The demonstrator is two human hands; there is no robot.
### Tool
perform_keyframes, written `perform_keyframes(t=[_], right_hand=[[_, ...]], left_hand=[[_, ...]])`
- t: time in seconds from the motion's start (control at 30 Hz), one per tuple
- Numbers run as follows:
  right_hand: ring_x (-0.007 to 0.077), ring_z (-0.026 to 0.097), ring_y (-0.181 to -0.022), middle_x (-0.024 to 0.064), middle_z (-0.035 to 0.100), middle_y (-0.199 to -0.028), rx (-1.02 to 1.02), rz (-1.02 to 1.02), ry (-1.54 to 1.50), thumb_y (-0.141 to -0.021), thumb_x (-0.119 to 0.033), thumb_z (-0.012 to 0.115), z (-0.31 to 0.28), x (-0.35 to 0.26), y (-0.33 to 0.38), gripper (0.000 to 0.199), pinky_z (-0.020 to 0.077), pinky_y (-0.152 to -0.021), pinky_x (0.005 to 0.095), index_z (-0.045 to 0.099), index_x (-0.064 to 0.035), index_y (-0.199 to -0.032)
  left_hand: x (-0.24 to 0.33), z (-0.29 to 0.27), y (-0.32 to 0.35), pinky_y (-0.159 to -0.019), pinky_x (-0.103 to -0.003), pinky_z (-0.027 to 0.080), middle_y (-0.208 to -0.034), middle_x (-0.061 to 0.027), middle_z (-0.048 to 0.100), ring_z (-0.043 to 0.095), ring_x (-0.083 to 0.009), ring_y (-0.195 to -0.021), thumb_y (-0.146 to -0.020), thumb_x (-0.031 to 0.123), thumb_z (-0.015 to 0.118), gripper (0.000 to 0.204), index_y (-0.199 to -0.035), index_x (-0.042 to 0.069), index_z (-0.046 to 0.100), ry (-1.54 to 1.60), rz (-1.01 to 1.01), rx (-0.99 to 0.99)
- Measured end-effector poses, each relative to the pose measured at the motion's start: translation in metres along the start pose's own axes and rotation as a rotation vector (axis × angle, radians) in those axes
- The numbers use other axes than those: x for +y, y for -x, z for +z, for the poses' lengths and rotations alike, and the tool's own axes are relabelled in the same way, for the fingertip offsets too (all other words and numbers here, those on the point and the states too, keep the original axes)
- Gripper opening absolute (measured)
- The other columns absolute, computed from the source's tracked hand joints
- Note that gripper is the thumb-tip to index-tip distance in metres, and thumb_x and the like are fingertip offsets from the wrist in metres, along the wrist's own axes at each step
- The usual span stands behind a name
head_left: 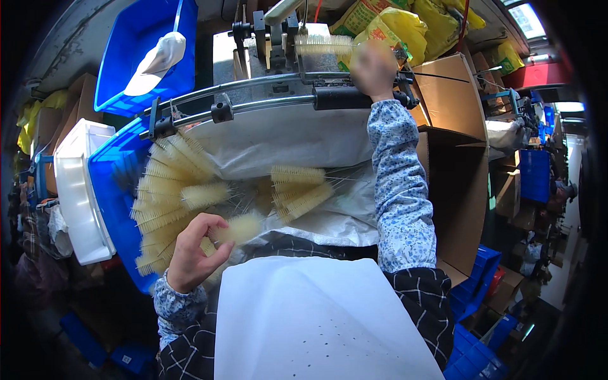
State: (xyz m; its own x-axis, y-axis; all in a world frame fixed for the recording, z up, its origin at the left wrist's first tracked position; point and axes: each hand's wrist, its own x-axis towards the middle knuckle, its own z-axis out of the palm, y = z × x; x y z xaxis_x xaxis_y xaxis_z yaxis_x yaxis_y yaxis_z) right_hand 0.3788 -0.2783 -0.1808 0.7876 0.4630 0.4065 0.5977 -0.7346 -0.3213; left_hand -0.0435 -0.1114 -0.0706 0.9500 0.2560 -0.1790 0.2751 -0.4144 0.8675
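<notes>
My left hand (195, 251) is low on the left, thumb and forefinger pinched at the end of a pale bristle brush (242, 228), slightly blurred. Beside it, a fanned heap of similar brushes (166, 190) with thin wire stems lies in a blue bin and on white sheeting. A smaller group of brushes (297, 190) rests on the sheeting to the right. My right hand (373, 68) is at the right end of the metal machine (272, 88), smeared by motion, so its fingers do not show clearly. Another bristle brush (323, 44) lies across the machine just left of it.
Metal rails (253, 104) cross in front of me above the white sheeting (285, 142). A blue bin (107, 69) holding a white cloth stands at far left, with a white tub (82, 190) nearer. Open cardboard boxes (453, 101) flank my right arm. Yellow sacks (399, 28) lie behind.
</notes>
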Motion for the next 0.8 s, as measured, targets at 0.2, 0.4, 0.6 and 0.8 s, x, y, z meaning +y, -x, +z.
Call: perform_keyframes(t=[0.2, 0.4, 0.6, 0.8], right_hand=[[0.028, 0.057, -0.094, 0.0105, 0.061, -0.102, -0.014, 0.009, -0.042, -0.077, -0.024, 0.059, 0.004, -0.018, 0.0, 0.035, 0.0405, -0.079, 0.0421, 0.059, -0.0088, -0.108], [0.0279, 0.058, -0.093, 0.0106, 0.061, -0.101, 0.024, -0.027, -0.068, -0.075, -0.022, 0.059, 0.013, -0.024, 0.0, 0.033, 0.0405, -0.079, 0.0425, 0.06, -0.0093, -0.106], [0.0279, 0.058, -0.093, 0.0099, 0.062, -0.1, -0.01, 0.01, -0.049, -0.074, -0.02, 0.059, 0.007, -0.039, 0.001, 0.031, 0.0405, -0.079, 0.0424, 0.061, -0.0088, -0.103], [0.0258, 0.058, -0.092, 0.0085, 0.062, -0.096, -0.008, 0.012, -0.036, -0.074, -0.019, 0.059, 0.011, -0.056, 0.002, 0.032, 0.0404, -0.077, 0.0417, 0.061, -0.0076, -0.103]], left_hand=[[0.011, 0.003, -0.004, -0.065, -0.025, 0.044, -0.083, -0.0078, 0.054, 0.053, -0.0152, -0.07, -0.069, 0.002, 0.064, 0.026, -0.092, 0.001, 0.053, 0.034, 0.028, -0.015], [0.006, -0.002, 0.002, -0.064, -0.025, 0.045, -0.083, -0.008, 0.054, 0.053, -0.0153, -0.07, -0.069, 0.002, 0.064, 0.025, -0.092, 0.001, 0.053, 0.014, 0.022, -0.005], [0.011, -0.001, 0.002, -0.064, -0.025, 0.045, -0.084, -0.0079, 0.054, 0.053, -0.0155, -0.07, -0.069, 0.002, 0.064, 0.025, -0.092, 0.001, 0.053, 0.032, 0.011, 0.003], [0.017, 0.001, -0.001, -0.065, -0.025, 0.045, -0.084, -0.0077, 0.054, 0.053, -0.0156, -0.07, -0.068, 0.002, 0.064, 0.026, -0.091, 0.001, 0.053, 0.015, 0.03, -0.013]])
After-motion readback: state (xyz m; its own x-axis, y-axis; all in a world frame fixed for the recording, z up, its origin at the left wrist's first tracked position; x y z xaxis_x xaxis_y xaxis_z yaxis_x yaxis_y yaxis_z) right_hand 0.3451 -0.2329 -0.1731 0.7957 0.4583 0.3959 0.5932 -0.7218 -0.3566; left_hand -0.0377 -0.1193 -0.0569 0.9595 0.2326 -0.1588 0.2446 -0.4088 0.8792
